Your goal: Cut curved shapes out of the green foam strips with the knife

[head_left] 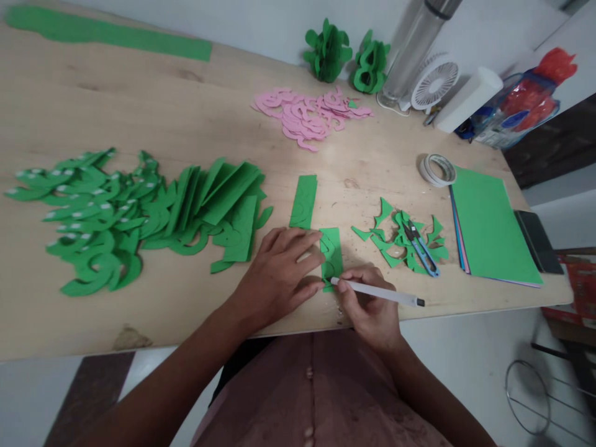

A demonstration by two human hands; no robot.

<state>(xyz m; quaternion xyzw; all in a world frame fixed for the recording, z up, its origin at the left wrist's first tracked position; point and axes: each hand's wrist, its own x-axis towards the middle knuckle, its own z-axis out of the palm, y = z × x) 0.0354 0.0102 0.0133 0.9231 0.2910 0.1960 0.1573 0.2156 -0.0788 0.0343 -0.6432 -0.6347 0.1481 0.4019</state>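
Observation:
My left hand [283,268] lies flat with fingers stretched out, pressing a small green paper piece [331,256] onto the wooden table [195,124] near its front edge. My right hand [367,304] pinches a white pen [379,292] whose tip touches the lower edge of that piece. A second green strip [304,201] with a drawn outline lies just beyond the piece.
A big heap of cut green shapes [121,214] fills the left. Green scraps and blue-handled snips [421,248] lie right of my hands, beside a stack of coloured sheets [491,226] and a tape roll [437,169]. Pink cutouts [310,115], two green paper ornaments, a bottle and a fan stand behind.

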